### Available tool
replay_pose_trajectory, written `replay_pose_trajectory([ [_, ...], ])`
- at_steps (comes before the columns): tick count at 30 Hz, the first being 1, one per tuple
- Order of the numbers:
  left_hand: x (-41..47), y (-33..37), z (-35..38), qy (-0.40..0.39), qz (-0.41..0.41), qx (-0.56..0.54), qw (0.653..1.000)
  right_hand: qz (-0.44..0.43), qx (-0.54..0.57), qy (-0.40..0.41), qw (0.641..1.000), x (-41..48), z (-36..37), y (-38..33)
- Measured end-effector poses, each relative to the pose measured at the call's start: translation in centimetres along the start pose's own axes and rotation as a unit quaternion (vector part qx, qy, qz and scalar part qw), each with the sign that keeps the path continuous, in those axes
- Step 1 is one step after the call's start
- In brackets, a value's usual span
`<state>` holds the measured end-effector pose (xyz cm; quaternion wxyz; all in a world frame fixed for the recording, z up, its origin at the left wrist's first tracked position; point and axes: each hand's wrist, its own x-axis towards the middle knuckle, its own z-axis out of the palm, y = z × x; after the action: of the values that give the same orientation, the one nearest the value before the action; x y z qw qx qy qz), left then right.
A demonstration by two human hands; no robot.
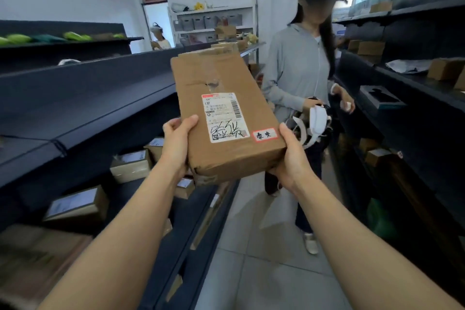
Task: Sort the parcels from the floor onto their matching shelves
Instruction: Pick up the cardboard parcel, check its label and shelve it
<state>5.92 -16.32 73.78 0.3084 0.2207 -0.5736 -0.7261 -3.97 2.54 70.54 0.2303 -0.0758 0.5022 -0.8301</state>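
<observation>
Parcel [221,118] held at frame centre, left hand [176,143] clamping its 9 o'clock edge and right hand [292,156] its 4 o'clock corner, thumbs on top; taped cardboard looks stiff, dry, moderately light, best gripped across both long edges.

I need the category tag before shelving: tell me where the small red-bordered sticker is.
In the head view, the red-bordered sticker sits on the top face of the cardboard parcel, right of the white shipping label, close to the right hand.
</observation>
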Motion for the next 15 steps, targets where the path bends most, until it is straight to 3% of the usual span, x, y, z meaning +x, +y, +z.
replay_pose_trajectory([
  [7,-1.4,4.9,-5.9,0.007,0.052,0.043,0.998,-0.011,0.020,-0.067,0.998,-0.7,7.3,2.7],
  [15,0.5,7.6,-10.4,0.028,0.100,0.051,0.993,-0.109,0.012,-0.090,0.990,-0.5,13.4,3.8],
])
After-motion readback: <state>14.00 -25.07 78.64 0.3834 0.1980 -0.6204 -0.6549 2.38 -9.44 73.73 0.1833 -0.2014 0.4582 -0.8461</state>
